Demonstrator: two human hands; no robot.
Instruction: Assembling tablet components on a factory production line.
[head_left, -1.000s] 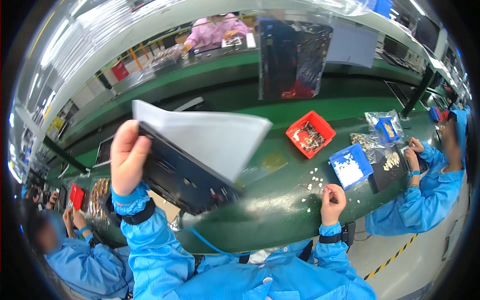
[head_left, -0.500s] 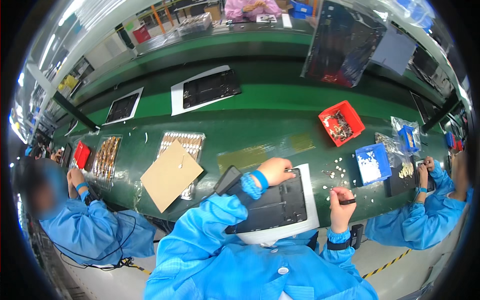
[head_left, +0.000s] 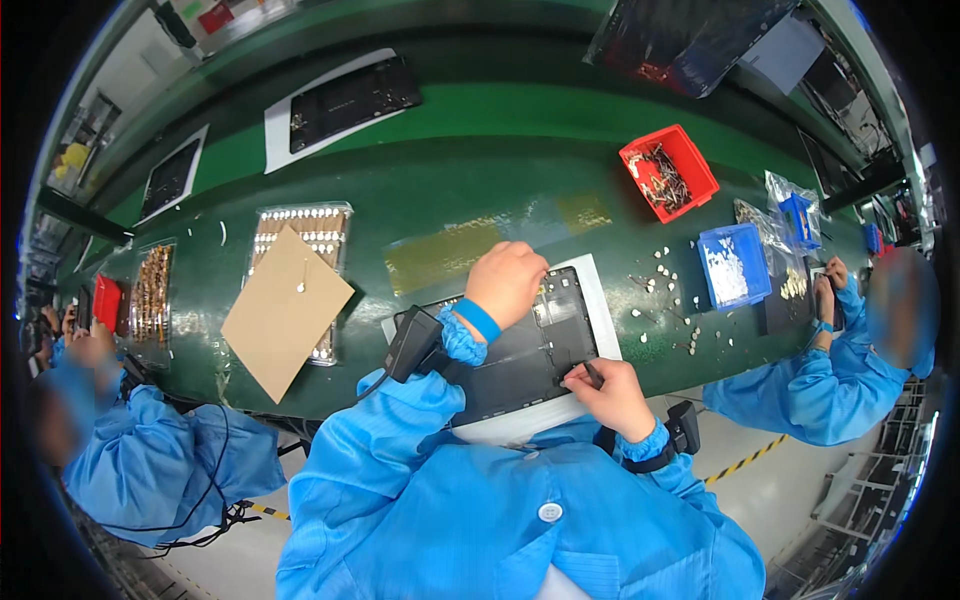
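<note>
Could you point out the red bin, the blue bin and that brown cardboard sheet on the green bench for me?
red bin (head_left: 640,160): head view, on its left rim.
blue bin (head_left: 708,245): head view, on its upper-left rim.
brown cardboard sheet (head_left: 285,312): head view, on the middle of its flat face.

Green bench (head_left: 480,180); red bin (head_left: 668,172), blue bin (head_left: 732,266); tan cardboard (head_left: 286,310); black panel (head_left: 520,345) on a seemingly white tray (head_left: 600,300).
</note>
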